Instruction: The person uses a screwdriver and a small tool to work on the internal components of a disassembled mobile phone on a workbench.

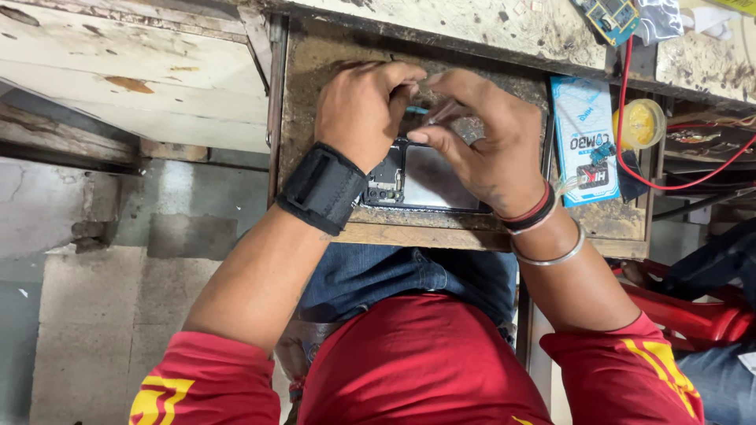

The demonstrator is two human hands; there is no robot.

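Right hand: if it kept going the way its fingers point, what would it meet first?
The right hand points left, toward the left hand; those fingertips come first, seemingly already touching above the opened phone. Depth is unclear.

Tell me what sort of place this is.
Probably a small phone repair bench. An opened phone lies under both hands on a worn drawer; a circuit board and red wires lie nearby.
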